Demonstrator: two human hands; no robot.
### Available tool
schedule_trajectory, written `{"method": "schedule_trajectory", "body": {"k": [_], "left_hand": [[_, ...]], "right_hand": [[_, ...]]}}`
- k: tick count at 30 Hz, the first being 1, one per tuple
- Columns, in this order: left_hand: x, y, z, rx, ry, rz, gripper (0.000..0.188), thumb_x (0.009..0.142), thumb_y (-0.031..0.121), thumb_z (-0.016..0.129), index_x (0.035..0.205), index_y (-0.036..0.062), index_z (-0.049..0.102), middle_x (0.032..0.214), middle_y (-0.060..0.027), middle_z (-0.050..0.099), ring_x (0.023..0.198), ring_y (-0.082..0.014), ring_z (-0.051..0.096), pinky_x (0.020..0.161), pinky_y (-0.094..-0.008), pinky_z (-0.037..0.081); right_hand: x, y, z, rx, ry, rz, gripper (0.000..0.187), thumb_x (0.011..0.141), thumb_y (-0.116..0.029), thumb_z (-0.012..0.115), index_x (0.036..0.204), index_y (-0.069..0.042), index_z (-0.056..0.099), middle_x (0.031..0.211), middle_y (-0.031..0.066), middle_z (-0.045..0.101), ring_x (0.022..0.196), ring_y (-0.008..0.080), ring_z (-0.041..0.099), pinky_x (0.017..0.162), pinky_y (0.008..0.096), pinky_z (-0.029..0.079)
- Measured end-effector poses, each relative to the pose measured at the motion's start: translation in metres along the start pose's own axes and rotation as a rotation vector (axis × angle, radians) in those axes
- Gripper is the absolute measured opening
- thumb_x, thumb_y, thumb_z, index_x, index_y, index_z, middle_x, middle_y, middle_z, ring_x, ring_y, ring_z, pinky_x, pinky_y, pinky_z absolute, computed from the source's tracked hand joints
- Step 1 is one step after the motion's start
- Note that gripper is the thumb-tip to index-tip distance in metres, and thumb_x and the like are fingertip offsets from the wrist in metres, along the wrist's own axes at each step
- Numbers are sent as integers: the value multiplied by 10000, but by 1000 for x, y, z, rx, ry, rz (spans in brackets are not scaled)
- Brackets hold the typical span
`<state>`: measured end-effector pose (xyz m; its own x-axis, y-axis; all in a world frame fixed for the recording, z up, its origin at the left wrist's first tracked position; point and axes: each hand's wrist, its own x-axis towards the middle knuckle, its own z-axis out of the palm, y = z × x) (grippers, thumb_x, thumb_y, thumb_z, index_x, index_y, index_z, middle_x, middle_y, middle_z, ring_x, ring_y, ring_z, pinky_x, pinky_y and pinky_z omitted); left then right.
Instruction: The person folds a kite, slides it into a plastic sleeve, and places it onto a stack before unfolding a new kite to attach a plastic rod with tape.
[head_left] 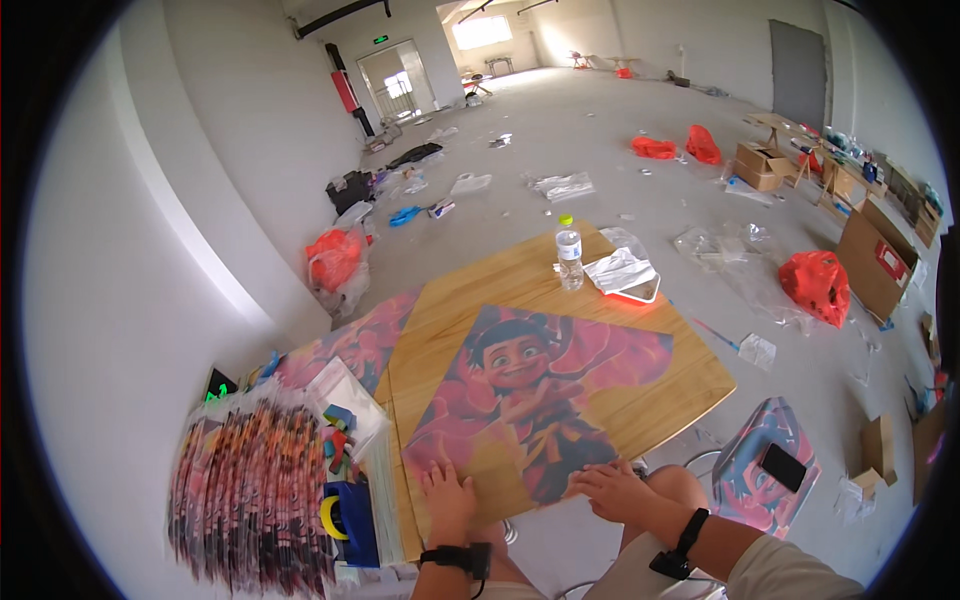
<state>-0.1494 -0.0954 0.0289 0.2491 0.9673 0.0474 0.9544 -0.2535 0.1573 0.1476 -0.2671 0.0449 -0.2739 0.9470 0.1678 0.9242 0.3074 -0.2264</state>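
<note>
A thin sheet (pixel 545 385) printed with a cartoon figure and red ribbons lies spread on the wooden table (pixel 470 270), its outline angular. At its lower left edge, my left hand (pixel 447 492) rests palm down with fingers spread. My right hand (pixel 610 490) lies on the lower right edge, fingers stretched out over the printed sheet. A dense stack of wrapped printed pieces (pixel 245 490) stands left of my left hand. Beside it are a yellow tape roll (pixel 333 518), a dark blue item and small coloured pieces (pixel 340 440).
A water bottle (pixel 569 255) stands at the table's far side beside a white tray (pixel 640 290) with crumpled plastic. A phone (pixel 783 467) lies on a printed-topped stool at right. Red bags (pixel 815 285), cardboard boxes (pixel 875 250) and loose plastic litter the floor. A wall runs along the left.
</note>
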Motion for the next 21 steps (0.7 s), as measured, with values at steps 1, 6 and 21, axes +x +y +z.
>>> {"method": "schedule_trajectory", "body": {"k": [1, 6, 21], "left_hand": [[-5, -6, -7, 21, -27, -40, 626, 915, 387, 569, 1432, 56, 451, 1515, -209, 370, 1402, -417, 315, 1137, -532, 266], [-29, -52, -23, 56, 88, -1, 624, 896, 363, 597, 1396, 13, 471, 1402, -254, 487, 1286, -445, 457, 1053, -494, 390], [-194, -140, -30, -364, 152, -540, 251, 823, 321, 698, 879, 76, 696, 784, -136, 706, 773, -354, 686, 696, -435, 537]], "right_hand": [[1, -1, 0, -7, 8, -10, 498, 788, -170, 641, 1277, -172, 544, 1353, -35, 523, 1275, 153, 481, 986, 493, 365], [7, -9, -6, 24, 24, -122, 535, 767, -157, 662, 1288, -177, 544, 1359, -32, 531, 1282, 157, 476, 973, 456, 371], [-67, -25, -63, 483, 134, 404, 277, 909, -28, 575, 1146, -135, 672, 1063, 62, 678, 872, 224, 657, 769, 283, 512]]}}
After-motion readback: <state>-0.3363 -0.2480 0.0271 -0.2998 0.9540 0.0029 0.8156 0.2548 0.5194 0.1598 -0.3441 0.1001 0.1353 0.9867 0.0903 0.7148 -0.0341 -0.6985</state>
